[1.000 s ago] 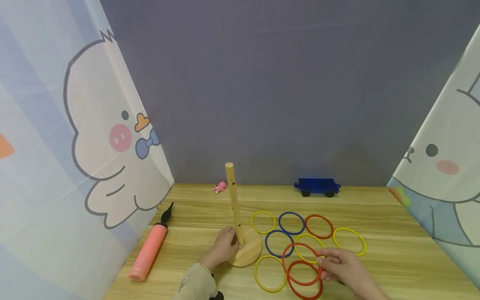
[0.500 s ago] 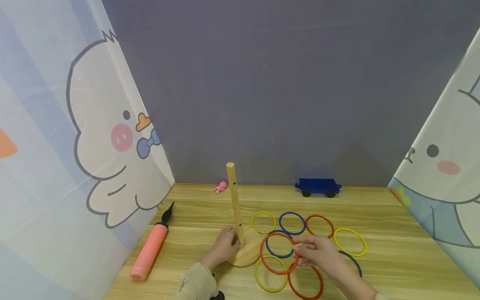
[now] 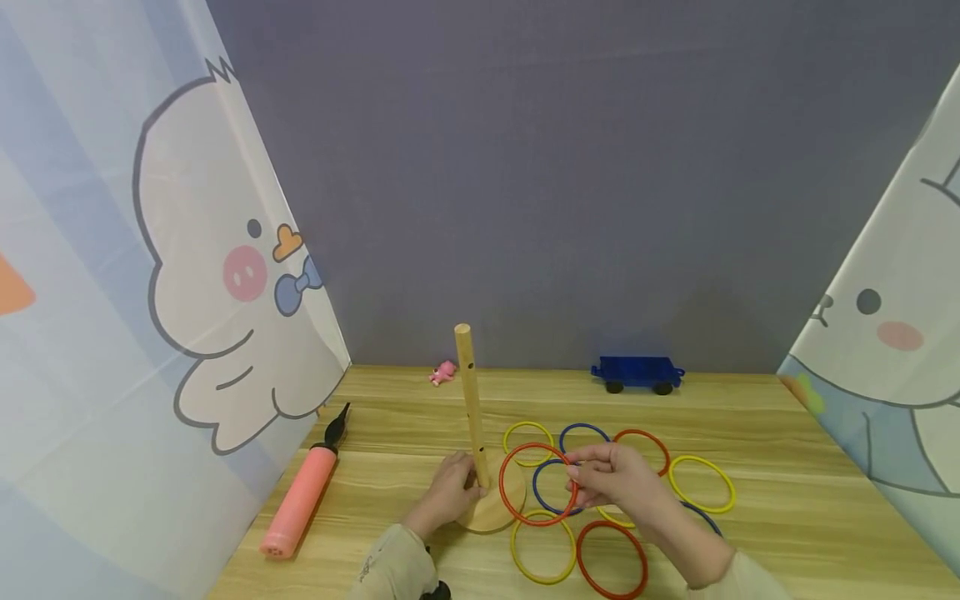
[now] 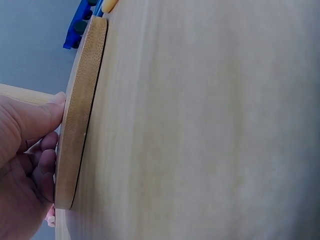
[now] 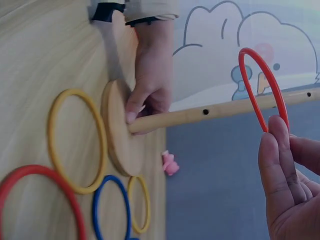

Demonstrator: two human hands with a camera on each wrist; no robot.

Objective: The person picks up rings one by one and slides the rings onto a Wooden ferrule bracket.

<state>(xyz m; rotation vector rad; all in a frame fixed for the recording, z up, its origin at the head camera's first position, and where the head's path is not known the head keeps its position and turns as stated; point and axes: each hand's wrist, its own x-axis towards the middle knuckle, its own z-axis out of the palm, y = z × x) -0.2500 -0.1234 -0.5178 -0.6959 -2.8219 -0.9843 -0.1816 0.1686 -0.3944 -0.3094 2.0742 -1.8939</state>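
Observation:
A wooden stand, with an upright post (image 3: pixel 470 392) on a round base (image 3: pixel 491 518), stands on the table. My left hand (image 3: pixel 450 490) grips it at the foot of the post. The left wrist view shows the thumb against the base (image 4: pixel 82 110) and the other fingers curled. Between thumb and fingertips, my right hand (image 3: pixel 615 479) pinches a red ring (image 3: pixel 501 483) by its right edge. The ring is raised and overlaps the base's right edge in the head view. In the right wrist view the red ring (image 5: pixel 276 92) appears in front of the post's upper part.
Several yellow, blue and red rings lie right of the base, among them a yellow ring (image 3: pixel 543 581) and a red ring (image 3: pixel 578 554). A pink hand pump (image 3: pixel 300 504) lies at left. Along the back are a pink figurine (image 3: pixel 443 372) and a blue toy wagon (image 3: pixel 637 372).
My right hand has carried the red ring leftward and slightly up, from over the other rings to the stand's right edge. The left hand has stayed at the post's foot.

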